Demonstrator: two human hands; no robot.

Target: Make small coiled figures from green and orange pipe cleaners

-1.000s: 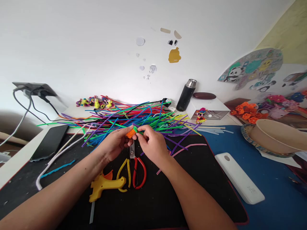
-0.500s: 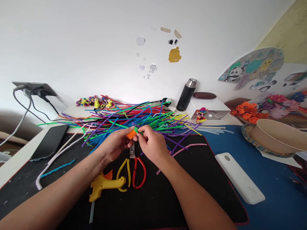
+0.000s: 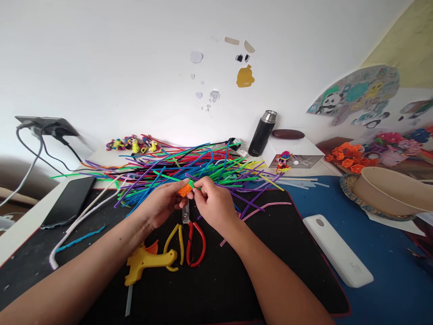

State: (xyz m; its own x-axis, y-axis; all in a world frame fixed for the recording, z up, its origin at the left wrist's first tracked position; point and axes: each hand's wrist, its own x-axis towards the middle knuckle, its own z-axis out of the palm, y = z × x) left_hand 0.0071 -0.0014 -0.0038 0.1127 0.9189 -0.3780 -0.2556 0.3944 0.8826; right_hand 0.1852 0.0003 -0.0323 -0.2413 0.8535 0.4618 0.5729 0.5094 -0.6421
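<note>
L hand (image 3: 165, 201): clamped on small orange-and-green fuzzy piece (image 3: 184, 190), pinched btwn thumb & fingers. R hand (image 3: 214, 198): fingertips together at green end of same piece. Held up btwn both hands, approx. mid-scene, above dark mat (image 3: 270, 271). Nearest on mat: yellow tool (image 3: 149, 261) w/ clear rod (image 3: 128, 300) sticking out to near side. Just R of tool: cutters (image 3: 204, 243), one handle red, one yellow, metal end pointing far. Off to R: white slab (image 3: 338, 253). Off to L: twisted blue strand (image 3: 81, 238), then dark phone (image 3: 69, 203). Beyond hands: big multicol. heap of fuzzy stems (image 3: 189, 162) on tabletop (image 3: 27, 230). Far R of heap: black flask (image 3: 261, 137) next to white box (image 3: 294, 155). Far L: small figures (image 3: 133, 144).
</note>
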